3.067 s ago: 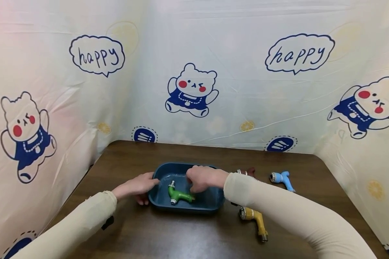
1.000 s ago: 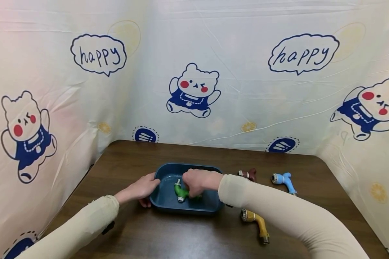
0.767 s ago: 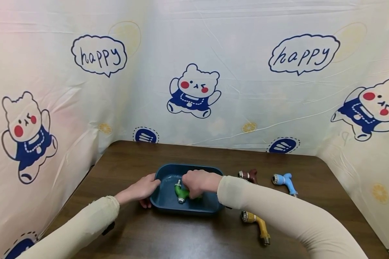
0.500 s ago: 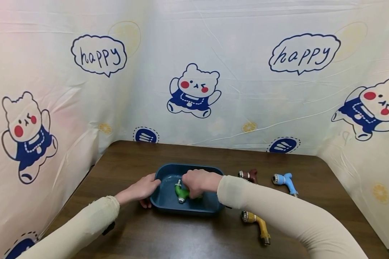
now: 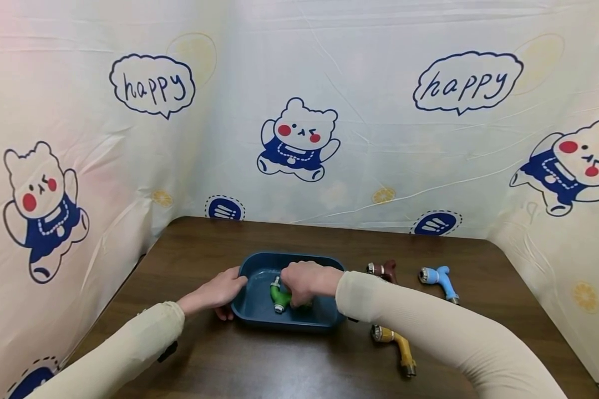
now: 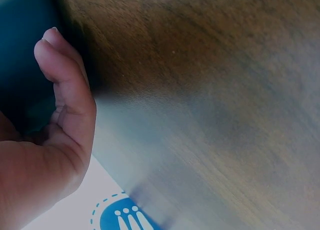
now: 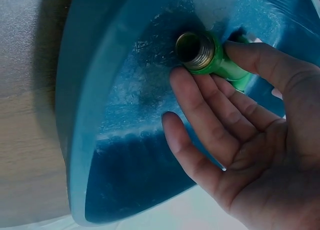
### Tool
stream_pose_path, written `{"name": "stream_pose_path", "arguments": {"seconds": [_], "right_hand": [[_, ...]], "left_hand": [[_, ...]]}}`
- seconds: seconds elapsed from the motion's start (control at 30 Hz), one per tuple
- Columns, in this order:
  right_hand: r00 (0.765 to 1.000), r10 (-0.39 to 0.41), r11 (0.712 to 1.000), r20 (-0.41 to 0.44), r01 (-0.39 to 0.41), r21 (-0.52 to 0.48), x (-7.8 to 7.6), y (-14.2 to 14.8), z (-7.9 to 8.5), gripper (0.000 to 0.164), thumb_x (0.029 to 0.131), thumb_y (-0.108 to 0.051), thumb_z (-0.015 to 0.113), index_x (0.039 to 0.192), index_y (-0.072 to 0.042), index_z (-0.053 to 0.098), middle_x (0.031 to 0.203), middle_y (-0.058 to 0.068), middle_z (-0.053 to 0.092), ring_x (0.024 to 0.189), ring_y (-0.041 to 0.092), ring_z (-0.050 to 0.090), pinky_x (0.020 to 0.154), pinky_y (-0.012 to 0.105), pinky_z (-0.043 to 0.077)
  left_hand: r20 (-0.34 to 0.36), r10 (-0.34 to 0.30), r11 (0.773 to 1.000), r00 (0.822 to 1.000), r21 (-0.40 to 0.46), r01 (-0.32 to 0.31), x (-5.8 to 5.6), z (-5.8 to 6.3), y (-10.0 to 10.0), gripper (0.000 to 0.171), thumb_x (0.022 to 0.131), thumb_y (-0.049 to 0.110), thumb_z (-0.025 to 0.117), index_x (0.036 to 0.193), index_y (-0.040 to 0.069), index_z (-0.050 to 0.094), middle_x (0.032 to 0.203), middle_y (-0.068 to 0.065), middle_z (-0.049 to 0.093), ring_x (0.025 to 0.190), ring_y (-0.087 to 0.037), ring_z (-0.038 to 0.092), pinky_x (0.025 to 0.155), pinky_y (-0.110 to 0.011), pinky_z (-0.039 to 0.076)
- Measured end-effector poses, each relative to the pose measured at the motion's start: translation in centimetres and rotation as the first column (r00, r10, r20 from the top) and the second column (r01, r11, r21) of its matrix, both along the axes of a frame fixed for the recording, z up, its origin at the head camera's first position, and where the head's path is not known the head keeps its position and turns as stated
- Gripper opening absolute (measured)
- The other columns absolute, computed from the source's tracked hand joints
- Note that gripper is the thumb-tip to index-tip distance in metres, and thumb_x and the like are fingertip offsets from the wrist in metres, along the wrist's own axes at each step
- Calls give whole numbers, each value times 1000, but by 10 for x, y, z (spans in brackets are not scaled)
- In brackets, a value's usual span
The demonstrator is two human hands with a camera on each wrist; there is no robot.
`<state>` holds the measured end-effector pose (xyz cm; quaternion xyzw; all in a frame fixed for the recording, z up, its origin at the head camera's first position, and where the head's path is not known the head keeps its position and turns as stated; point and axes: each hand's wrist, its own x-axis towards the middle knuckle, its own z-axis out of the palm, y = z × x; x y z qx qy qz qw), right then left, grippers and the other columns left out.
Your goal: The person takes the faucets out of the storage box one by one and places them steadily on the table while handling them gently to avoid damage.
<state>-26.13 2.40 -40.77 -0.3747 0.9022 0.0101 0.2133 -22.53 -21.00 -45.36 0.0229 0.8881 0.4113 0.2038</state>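
A dark blue plastic basin (image 5: 253,307) stands on the table, and a green faucet (image 5: 278,300) lies inside it. My left hand (image 5: 214,289) holds the basin's left end, thumb over the rim and fingers along the outer wall. In the left wrist view those fingers (image 6: 75,95) curve against the blue wall. Reaching into the basin, my right hand (image 5: 306,281) pinches the green faucet. The right wrist view has the thumb on one side of the faucet (image 7: 225,67) and fingers on the other, near its threaded brass end. From the head view, my right hand hides that end.
Right of the basin lie a dark red faucet (image 5: 382,270), a light blue faucet (image 5: 440,281) and a yellow faucet (image 5: 396,348). My right forearm passes between them. A printed curtain (image 5: 369,166) encloses the brown wooden table (image 5: 279,366) at the back and sides.
Since the oldest frame, my right hand has come down onto the green faucet, which has shifted slightly right and back. Over the last second hardly anything moves; my left hand stays at the basin.
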Motion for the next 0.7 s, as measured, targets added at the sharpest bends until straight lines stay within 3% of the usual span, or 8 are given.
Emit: {"name": "stream_pose_path", "arguments": {"seconds": [0.7], "right_hand": [[1000, -7, 1000, 0, 7, -17, -2, 5, 4, 22, 92, -24, 83, 80, -18, 66, 71, -3, 62, 61, 11, 58, 55, 22, 50]], "left_hand": [[5, -14, 1000, 1000, 2, 14, -1, 1, 0, 39, 109, 18, 36, 141, -2, 46, 68, -18, 66, 49, -26, 67, 43, -38, 58]]}}
